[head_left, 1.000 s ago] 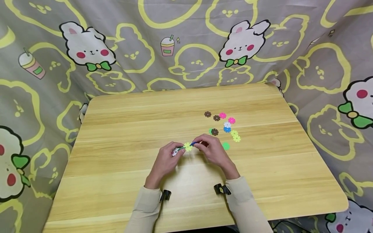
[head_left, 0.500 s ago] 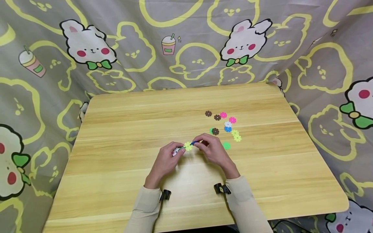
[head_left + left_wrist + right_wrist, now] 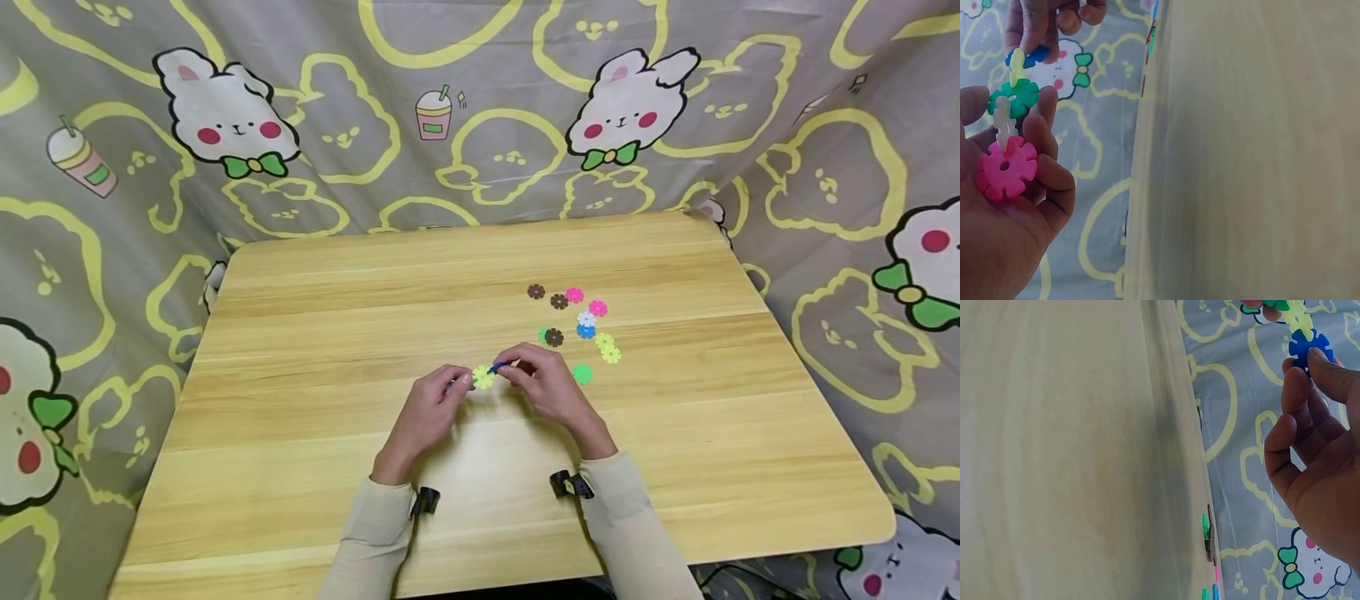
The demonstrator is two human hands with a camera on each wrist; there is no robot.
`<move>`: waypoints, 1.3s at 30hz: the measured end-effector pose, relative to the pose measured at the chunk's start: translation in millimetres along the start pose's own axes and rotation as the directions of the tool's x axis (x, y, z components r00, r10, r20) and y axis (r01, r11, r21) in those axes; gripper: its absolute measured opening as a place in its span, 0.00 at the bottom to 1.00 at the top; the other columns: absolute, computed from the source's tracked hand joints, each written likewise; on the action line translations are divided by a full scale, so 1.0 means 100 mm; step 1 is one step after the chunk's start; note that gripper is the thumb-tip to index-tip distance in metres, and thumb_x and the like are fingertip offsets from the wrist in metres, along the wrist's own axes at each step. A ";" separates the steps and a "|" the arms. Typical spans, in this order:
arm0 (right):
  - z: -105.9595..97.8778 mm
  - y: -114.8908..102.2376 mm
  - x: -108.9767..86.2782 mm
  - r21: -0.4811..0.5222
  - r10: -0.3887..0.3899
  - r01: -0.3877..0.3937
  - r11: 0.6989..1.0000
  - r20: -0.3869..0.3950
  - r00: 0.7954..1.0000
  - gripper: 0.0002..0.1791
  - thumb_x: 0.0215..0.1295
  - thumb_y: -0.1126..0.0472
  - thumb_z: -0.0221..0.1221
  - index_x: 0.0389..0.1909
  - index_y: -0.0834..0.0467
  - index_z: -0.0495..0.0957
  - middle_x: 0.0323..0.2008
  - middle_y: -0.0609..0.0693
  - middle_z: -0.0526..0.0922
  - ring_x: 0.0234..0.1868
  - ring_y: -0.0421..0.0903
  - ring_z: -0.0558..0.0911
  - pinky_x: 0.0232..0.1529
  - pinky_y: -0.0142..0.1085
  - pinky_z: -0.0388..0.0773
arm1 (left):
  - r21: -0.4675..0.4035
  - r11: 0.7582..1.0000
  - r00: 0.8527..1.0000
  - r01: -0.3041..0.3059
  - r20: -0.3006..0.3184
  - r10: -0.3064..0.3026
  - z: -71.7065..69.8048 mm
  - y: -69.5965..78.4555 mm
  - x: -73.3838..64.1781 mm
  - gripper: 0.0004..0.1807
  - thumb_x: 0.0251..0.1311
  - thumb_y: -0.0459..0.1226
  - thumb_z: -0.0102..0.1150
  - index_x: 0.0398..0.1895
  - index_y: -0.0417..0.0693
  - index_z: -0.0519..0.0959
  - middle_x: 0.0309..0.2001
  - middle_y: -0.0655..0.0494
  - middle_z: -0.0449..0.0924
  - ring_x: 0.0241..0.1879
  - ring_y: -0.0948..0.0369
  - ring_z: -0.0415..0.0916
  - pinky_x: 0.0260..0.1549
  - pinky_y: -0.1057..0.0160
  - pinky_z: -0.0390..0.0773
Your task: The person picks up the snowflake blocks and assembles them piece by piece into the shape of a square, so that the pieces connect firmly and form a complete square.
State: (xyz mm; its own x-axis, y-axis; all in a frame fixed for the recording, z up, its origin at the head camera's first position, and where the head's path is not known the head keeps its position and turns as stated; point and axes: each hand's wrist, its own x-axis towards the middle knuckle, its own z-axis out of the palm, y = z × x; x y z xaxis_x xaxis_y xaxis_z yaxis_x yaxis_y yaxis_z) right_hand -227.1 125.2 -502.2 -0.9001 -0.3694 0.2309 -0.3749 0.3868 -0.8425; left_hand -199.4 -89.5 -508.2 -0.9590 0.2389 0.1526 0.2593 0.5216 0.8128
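Observation:
Both hands hold a chain of slotted snowflake discs above the table. In the left wrist view the chain runs from a pink disc [image 3: 1007, 167] through a white disc [image 3: 1004, 119] and a green disc [image 3: 1015, 98] to a yellow disc [image 3: 1017, 66]. My left hand [image 3: 433, 408] pinches the green disc, and the pink one lies over its palm. The right hand [image 3: 550, 387] pinches a blue disc [image 3: 1310, 350] between thumb and fingers. That blue disc meets the yellow disc's edge; how deep their slots sit together I cannot tell.
Loose discs lie on the wooden table [image 3: 300, 333] beyond the right hand: brown [image 3: 536, 292], pink [image 3: 597, 308], white [image 3: 586, 319], blue [image 3: 587, 332], yellow [image 3: 611, 355] and green [image 3: 582, 374] ones. Some overlap. A patterned curtain [image 3: 337, 125] surrounds the table.
The left end of the chain has turned slightly, so the white part by my left fingers shows less. Both hands stay nearly in place, and the loose discs lie as before.

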 end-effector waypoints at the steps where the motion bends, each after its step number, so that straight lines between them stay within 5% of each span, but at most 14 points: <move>1: 0.00 0.00 0.00 0.001 0.000 0.000 1.000 -0.001 1.000 0.05 0.65 0.60 0.60 0.40 0.50 0.82 0.35 0.44 0.83 0.30 0.48 0.82 0.32 0.31 0.79 | 0.000 1.000 1.000 -0.001 0.000 0.001 0.00 0.00 0.00 0.16 0.73 0.45 0.47 0.44 0.46 0.82 0.37 0.56 0.82 0.32 0.64 0.73 0.35 0.65 0.74; 39: 0.05 0.04 -0.01 0.038 0.059 -0.059 0.998 0.006 0.998 0.06 0.66 0.60 0.59 0.42 0.52 0.82 0.36 0.46 0.84 0.31 0.51 0.82 0.33 0.31 0.78 | -0.001 1.000 1.000 0.007 0.026 -0.007 -0.02 -0.02 0.00 0.13 0.71 0.44 0.51 0.43 0.47 0.82 0.40 0.54 0.84 0.32 0.63 0.73 0.34 0.66 0.74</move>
State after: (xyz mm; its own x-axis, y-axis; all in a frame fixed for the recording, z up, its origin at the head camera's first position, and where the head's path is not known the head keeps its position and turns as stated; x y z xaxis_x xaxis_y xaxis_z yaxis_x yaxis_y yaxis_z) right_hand -227.0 122.7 -508.1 -0.9192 -0.3514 0.1779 -0.3125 0.3759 -0.8724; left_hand -200.2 -92.3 -509.3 -0.9574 0.2566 0.1322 0.2524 0.5222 0.8146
